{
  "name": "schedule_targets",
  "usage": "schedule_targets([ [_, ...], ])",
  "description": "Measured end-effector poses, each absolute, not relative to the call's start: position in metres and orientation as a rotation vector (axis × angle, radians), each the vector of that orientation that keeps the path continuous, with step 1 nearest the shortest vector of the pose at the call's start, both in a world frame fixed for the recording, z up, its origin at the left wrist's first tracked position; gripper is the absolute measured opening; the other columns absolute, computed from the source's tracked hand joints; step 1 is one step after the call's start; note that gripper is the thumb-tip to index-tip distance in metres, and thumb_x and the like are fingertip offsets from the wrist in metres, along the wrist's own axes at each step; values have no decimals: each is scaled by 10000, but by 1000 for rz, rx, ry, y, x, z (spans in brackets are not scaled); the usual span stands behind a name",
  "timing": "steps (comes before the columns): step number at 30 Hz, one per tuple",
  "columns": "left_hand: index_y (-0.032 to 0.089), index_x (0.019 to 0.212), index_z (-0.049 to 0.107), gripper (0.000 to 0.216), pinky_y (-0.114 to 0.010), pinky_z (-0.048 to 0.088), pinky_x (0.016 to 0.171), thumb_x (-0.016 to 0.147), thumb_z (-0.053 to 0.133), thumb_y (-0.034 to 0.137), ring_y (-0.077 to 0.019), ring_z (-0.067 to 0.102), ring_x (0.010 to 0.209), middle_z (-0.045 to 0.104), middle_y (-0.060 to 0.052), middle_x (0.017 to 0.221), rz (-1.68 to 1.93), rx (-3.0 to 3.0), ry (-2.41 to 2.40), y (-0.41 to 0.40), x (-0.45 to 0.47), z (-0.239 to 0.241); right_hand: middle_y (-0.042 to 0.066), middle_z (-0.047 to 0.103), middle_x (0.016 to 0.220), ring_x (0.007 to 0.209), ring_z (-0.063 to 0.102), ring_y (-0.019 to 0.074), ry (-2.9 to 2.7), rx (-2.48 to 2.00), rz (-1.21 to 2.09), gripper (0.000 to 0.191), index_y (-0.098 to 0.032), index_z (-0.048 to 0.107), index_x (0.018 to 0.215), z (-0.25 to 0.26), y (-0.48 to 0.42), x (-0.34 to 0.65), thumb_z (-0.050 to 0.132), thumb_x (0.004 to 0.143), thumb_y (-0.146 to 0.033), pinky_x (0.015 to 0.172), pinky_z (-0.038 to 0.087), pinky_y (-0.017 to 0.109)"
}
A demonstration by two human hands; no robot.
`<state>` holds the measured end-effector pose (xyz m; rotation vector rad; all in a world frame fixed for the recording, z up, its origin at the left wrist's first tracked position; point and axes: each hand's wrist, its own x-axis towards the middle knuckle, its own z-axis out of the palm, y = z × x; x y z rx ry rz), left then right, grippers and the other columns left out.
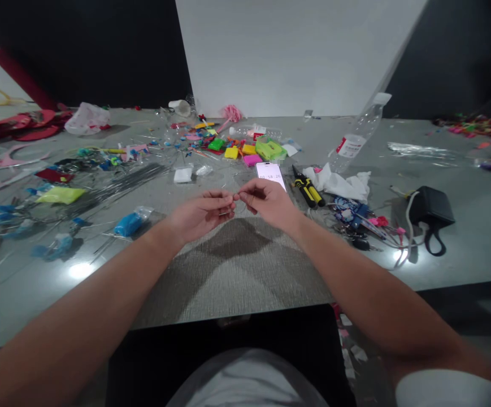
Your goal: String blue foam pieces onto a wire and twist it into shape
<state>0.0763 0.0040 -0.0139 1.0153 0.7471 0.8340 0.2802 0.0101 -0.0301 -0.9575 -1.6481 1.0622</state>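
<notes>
Over the middle of the grey table [237, 288], my left hand [205, 213] and my right hand [268, 203] meet at the fingertips. Both hands pinch thumb against forefinger; whatever is between them is too small to make out. Just behind my right hand lies a lit phone [270, 173] showing a timer, partly covered by that hand. To its right are yellow-and-black pliers [308, 187]. A blue clay packet [128, 224] rests left of my left hand, and a white packet [183, 175] sits behind it.
A clear bottle [355, 138] stands tilted beside crumpled tissue [347, 183]. Farther right are a black box-shaped device [431, 212] with a cable and a bunch of keys [357, 240]. Thin wires [120, 189] and blue bits spread left. Coloured clay packs [231, 152] lie at the back.
</notes>
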Motion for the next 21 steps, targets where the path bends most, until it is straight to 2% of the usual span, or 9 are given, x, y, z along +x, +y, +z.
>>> schedule_targets([
  [4, 185, 818, 760, 116, -275, 507, 759, 746, 815, 258, -124, 612, 735, 675, -23, 805, 901, 1153, 801, 4, 78, -15, 4, 673, 759, 632, 568, 117, -1642, -967, 965, 168, -193, 691, 928, -31, 9, 280, 723, 862, -343, 585, 462, 270],
  [11, 198, 763, 749, 70, -262, 422, 666, 785, 758, 264, -138, 557, 690, 655, -10, 717, 975, 1507, 969, 11, 80, -23, 26, 652, 812, 736, 586, 159, -1908, -1060, 403, 92, -205, 667, 886, -23, 3, 282, 706, 884, -288, 673, 462, 306],
  [14, 207, 788, 749, 38, -268, 384, 619, 773, 760, 239, -154, 540, 669, 663, -11, 713, 989, 1645, 1053, 12, 80, -27, 21, 636, 803, 728, 575, 160, -1993, -1097, 321, 61, -204, 639, 870, -20, 1, 282, 695, 869, -227, 678, 447, 307],
  [21, 216, 807, 747, 64, -295, 403, 653, 829, 704, 257, -181, 577, 694, 690, -18, 735, 1043, 1857, 1162, 2, 82, -21, 31, 622, 801, 733, 552, 177, -2034, -1187, 180, 63, -204, 608, 865, -16, -12, 276, 625, 858, -144, 686, 402, 326],
])
